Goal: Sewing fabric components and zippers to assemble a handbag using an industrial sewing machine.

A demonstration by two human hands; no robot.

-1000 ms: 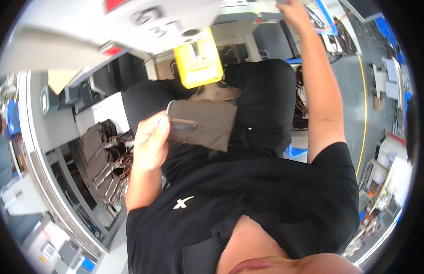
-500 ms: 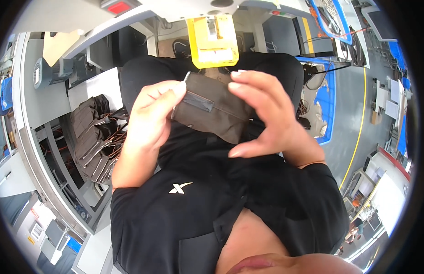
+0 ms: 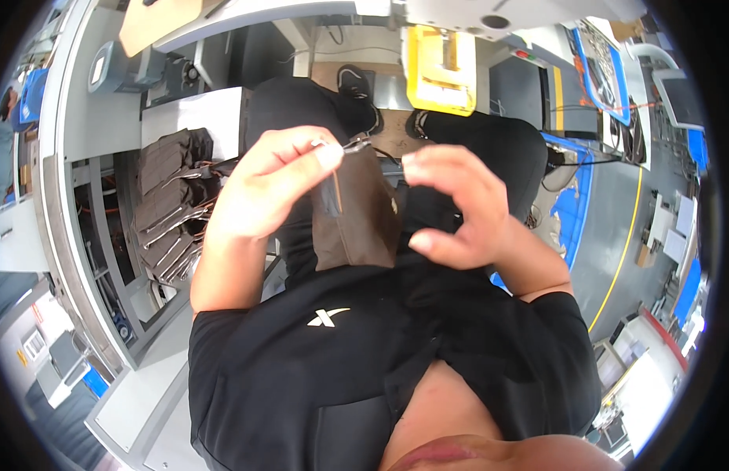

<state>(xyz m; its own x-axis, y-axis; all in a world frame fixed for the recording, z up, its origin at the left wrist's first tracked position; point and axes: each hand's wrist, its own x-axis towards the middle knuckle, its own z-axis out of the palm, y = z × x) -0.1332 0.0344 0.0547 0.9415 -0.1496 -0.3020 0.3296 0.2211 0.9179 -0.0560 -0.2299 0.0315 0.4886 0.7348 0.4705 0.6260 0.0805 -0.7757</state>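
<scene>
1. At the far left, under the counter [image 3: 227, 22], a blue-grey motor-like unit [image 3: 117, 69] is seen, with a white panel [image 3: 196, 118] placed to its lower right.
2. Below the panel, a pile of brown pouches [image 3: 172, 196] is stacked in overlapping layers; pale edges and thin strands are shown along its right side.
3. Left hand [image 3: 282, 180]: raised over the lap, grasping; the upper edge of a single pouch is pinched between thumb and fingers.
4. Brown pouch [image 3: 360, 216], one: held in front of the body, above the lap, between the two hands. A silvery zip [image 3: 355, 145] is carried along its upper edge; a narrow dark strip edged in tan is shown on its left part. Its lower edge is brought near the black shirt [image 3: 302, 361].
5. Yellow bin [image 3: 466, 94]: positioned beyond the pouch, at the edge of the counter; its contents cannot be made out clearly.
6. Right hand [image 3: 474, 208]: released, nothing held; fingers and thumb are curved and spread apart, placed just beside the right side of the pouch.
7. At the right, a blue crate [image 3: 588, 188] is partly hidden; above it, a blue-rimmed tray [image 3: 622, 102] is filled with small items. Farther right, the floor is marked by a yellow line [image 3: 622, 243].
</scene>
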